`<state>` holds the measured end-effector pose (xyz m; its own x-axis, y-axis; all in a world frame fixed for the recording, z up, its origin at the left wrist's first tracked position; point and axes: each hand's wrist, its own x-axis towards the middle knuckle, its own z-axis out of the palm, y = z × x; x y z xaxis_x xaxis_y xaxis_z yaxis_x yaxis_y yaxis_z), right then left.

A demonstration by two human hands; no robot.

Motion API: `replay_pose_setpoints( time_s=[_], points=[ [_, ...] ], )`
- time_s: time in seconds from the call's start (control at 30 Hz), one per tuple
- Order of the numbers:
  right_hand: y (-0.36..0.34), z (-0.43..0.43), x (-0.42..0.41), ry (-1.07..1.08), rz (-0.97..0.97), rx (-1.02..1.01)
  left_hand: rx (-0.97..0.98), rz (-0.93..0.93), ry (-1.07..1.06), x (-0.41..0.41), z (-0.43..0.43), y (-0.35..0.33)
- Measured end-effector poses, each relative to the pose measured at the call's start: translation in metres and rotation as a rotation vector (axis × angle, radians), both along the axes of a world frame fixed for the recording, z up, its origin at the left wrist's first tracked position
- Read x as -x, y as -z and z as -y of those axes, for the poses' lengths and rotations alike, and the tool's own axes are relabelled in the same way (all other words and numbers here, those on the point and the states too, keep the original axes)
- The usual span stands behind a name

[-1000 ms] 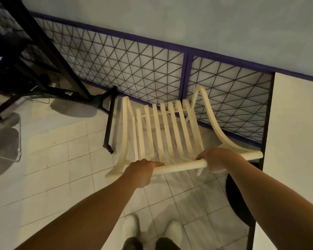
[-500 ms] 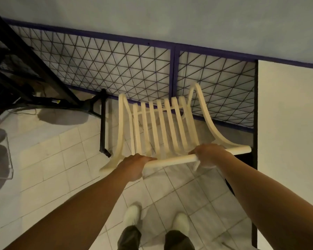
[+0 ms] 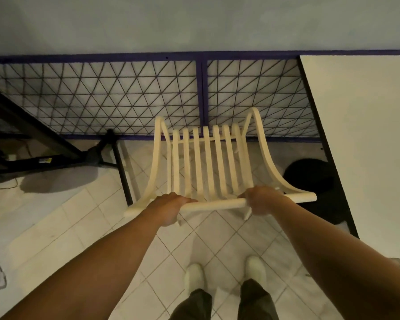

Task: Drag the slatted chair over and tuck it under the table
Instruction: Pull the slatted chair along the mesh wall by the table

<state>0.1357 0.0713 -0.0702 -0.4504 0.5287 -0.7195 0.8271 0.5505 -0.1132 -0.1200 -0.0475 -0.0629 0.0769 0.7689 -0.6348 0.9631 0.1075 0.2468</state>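
**Dim tiled corner, wire fence behind**

A pale grey wall [image 3: 194, 21] fills the top of the frame. Below it runs a fence [image 3: 90, 95] of black wire triangles in a purple frame, with a purple post right of centre. The floor [image 3: 56, 227] is pale square tiles. A black stand [image 3: 56, 158] sits at middle left. A white bench [image 3: 367, 135] with a dark edge fills the right side, a dark round base [image 3: 310, 176] beneath it. The light is dim.

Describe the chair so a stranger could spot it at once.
Find the purple-framed wire mesh panel; in front of it, left of the white table, stands the chair. It alone is cream with parallel slats, its top rail gripped by the left hand and right hand.
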Motion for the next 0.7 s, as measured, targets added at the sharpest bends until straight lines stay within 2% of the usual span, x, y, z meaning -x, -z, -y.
replay_pose_setpoints(
  time_s=[0.17,0.4,0.53,0.7],
  points=[
    [0.007,0.02,0.014,0.109,-0.022,-0.012,0.022,-0.022,0.06,0.023,-0.003,0.0],
    [0.011,0.028,0.024,0.158,-0.015,-0.005,0.006,-0.029,0.124,0.039,-0.01,0.004],
    [0.007,0.026,0.019,0.145,-0.044,0.025,-0.008,-0.064,0.138,0.038,-0.009,0.004],
    [0.0,0.02,0.008,0.06,-0.066,0.073,-0.096,-0.105,0.036,0.034,0.001,0.01]
  ],
)
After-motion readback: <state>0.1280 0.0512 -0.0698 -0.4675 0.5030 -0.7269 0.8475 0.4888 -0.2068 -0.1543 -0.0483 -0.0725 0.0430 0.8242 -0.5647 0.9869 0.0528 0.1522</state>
